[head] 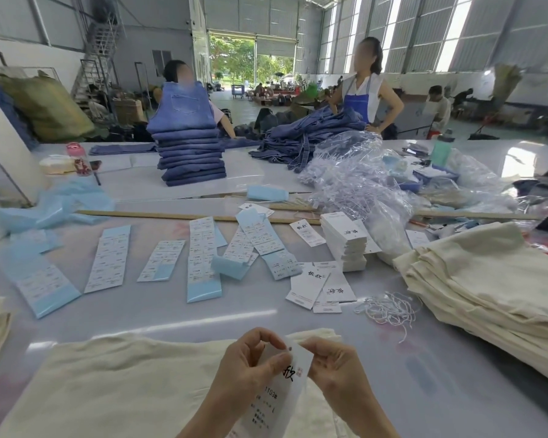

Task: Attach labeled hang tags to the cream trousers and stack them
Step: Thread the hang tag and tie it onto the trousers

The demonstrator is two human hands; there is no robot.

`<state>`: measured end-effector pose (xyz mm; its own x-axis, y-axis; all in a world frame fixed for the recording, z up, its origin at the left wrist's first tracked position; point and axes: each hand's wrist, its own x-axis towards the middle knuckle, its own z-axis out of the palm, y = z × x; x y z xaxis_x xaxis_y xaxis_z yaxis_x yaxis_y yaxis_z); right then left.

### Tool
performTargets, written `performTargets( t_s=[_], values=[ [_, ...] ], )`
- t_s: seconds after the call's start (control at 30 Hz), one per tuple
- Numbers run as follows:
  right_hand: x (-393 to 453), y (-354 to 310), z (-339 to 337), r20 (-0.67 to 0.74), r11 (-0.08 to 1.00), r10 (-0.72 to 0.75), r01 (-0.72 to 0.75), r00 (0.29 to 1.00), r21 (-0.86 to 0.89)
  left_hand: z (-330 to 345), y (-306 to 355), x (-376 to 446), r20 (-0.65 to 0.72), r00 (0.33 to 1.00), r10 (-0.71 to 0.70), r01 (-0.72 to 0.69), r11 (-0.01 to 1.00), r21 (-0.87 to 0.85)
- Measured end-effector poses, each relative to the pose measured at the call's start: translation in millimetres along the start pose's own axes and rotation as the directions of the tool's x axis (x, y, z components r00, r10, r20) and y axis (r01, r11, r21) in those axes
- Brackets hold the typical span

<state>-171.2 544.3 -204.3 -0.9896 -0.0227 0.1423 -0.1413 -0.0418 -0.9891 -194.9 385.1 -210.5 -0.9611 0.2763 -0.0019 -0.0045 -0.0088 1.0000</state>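
1. Bottom centre: left hand [250, 368] and right hand [332, 371] both pinch a hang tag [282, 384] over cream trousers [108, 384].
2. Glossy grey table [203, 317] holds sticker sheets [108, 263].
3. Upper frame: open warehouse hall, jeans stack [190, 153].

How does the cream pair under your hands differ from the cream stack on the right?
The cream pair is a single garment spread flat at the near table edge; the cream stack is many folded pieces piled up at the right. The pair lies under both hands, the left hand and right hand pinching a hang tag over it; nothing touches the stack. Both are the same cream cloth on the same table.
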Motion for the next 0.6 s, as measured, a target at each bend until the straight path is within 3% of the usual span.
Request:
performTargets(
  t_s=[0.3, 0.6],
  values=[
    [1.4, -10.2, -1.8, -0.026, 0.944, -0.082, 0.069, 0.996, -0.323, -0.3, 1.5, 11.2, 0.04, 0.999, -0.021, 0.022, 1.0, -0.006],
    [3.8, -3.3, -2.7, -0.128, 0.955, -0.022, -0.017, 0.992, -0.296, 0.0, 5.3, 10.9, 0.032, 0.997, -0.07, 0.071, 0.997, -0.03]
  ],
)
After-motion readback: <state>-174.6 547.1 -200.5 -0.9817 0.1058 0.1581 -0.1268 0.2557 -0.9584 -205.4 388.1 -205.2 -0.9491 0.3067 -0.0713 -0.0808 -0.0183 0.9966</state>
